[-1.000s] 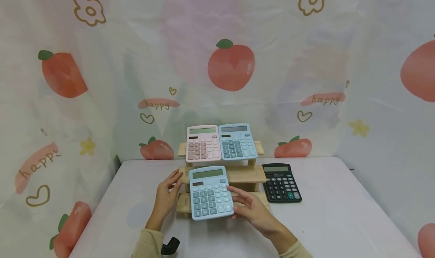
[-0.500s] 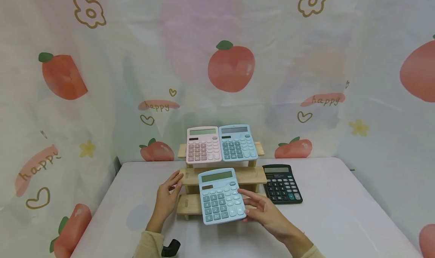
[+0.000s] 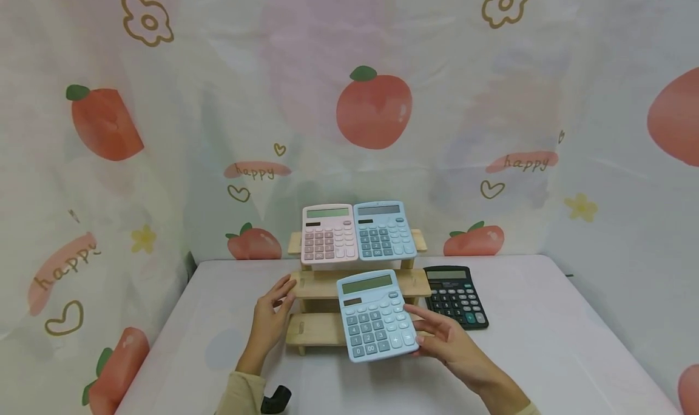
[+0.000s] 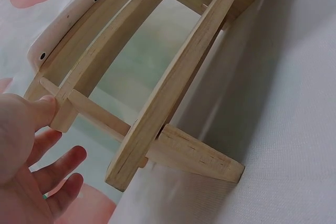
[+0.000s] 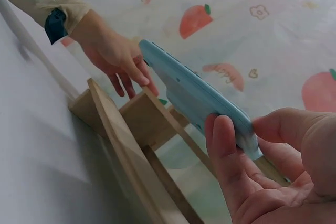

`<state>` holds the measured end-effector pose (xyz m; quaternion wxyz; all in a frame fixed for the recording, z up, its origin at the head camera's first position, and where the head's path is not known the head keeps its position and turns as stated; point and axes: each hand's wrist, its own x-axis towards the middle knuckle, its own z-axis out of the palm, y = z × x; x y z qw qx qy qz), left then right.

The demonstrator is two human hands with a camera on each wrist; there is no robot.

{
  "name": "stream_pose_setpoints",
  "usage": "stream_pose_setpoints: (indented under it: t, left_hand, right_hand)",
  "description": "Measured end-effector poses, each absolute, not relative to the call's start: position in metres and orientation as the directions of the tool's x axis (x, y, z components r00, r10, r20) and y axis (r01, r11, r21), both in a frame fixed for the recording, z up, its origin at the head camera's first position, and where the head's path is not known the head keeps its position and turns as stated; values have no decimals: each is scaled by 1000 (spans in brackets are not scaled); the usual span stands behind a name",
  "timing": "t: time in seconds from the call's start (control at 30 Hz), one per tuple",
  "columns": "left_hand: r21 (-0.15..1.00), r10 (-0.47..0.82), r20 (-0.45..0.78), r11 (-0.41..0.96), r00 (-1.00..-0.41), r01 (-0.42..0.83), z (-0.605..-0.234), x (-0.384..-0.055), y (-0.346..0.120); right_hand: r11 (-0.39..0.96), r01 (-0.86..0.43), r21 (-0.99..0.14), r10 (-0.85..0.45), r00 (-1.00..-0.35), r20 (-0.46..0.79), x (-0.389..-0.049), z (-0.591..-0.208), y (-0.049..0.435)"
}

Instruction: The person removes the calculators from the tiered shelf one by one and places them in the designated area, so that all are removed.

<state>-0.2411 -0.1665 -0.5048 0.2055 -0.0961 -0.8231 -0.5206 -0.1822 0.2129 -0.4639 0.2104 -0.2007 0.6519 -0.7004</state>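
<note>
My right hand pinches a light blue calculator by its right edge, thumb on one face and fingers on the other, as the right wrist view shows. The calculator is held tilted in front of the two lower shelves of a wooden tiered stand, partly covering them. My left hand grips the left end of the middle shelf, its other fingers hanging loose below. On the top shelf lie a pink calculator and a second blue calculator, side by side.
A black calculator lies on the white-covered table just right of the stand, its left edge partly hidden by the shelf. Behind stands a fruit-printed cloth backdrop. A black strap-like piece shows by the left sleeve.
My right hand has carried the blue calculator to the right along the lower shelves, uncovering their left part, and tilted it slightly. The left hand stays on the stand.
</note>
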Motion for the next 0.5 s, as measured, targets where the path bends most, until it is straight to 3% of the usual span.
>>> stream_pose_setpoints:
  t: [0.5]
  left_hand:
    - [811,-55,434,459,-899,363,-504,-240,-166]
  right_hand:
    - [-121,-36,-992,-587,-803,101,-194,-467,261]
